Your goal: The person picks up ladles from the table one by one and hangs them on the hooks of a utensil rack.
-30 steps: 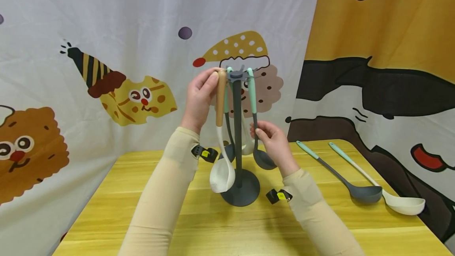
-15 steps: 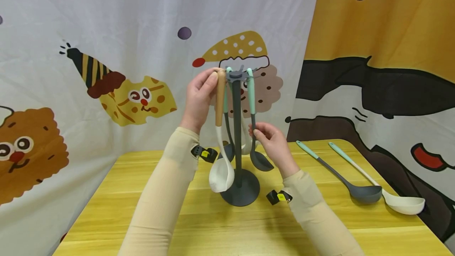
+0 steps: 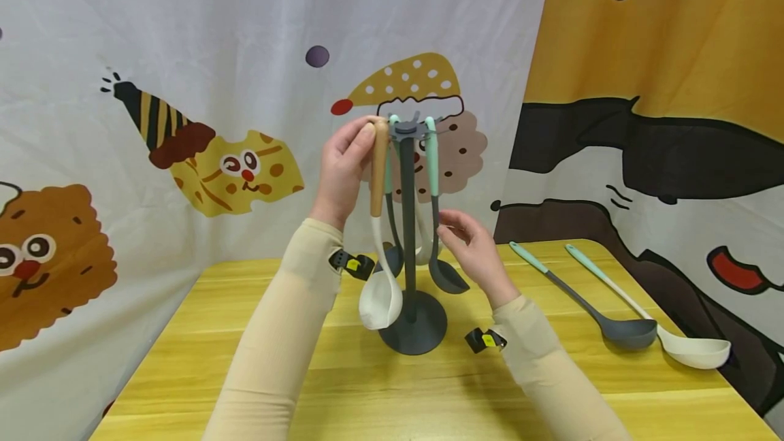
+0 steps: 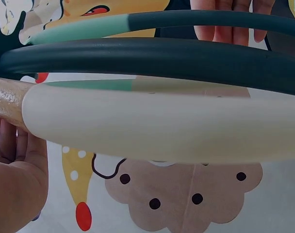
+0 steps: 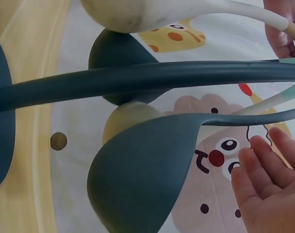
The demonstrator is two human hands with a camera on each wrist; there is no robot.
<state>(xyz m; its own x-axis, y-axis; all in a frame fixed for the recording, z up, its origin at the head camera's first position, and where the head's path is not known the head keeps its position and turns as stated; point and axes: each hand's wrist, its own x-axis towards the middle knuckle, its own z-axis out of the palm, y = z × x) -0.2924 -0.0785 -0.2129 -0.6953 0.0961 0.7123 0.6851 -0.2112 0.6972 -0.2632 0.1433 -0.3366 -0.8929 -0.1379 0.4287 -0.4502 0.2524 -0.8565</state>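
Observation:
My left hand [image 3: 344, 172] pinches the top of the wooden handle of a white ladle [image 3: 381, 299], at the head of a dark grey utensil stand [image 3: 408, 223]. On the stand's right side hangs a dark grey ladle [image 3: 448, 276] with a mint handle. My right hand [image 3: 474, 250] is beside that ladle's stem with its fingers loosely bent and holding nothing; the right wrist view shows the fingers [image 5: 269, 165] just below the stem. Behind the post hang another dark utensil [image 3: 392, 260] with a mint handle and a cream one [image 3: 424, 250], both partly hidden.
To the right on the wooden table [image 3: 257, 332] lie a dark grey ladle [image 3: 631, 333] and a cream ladle [image 3: 698, 352], both with mint handles. The stand's round base [image 3: 416, 339] rests on the table. A printed curtain [image 3: 245, 33] hangs behind.
My right hand has let go of the dark ladle's stem and drawn slightly right. That ladle has swung a little left, toward the post. The left hand keeps its hold.

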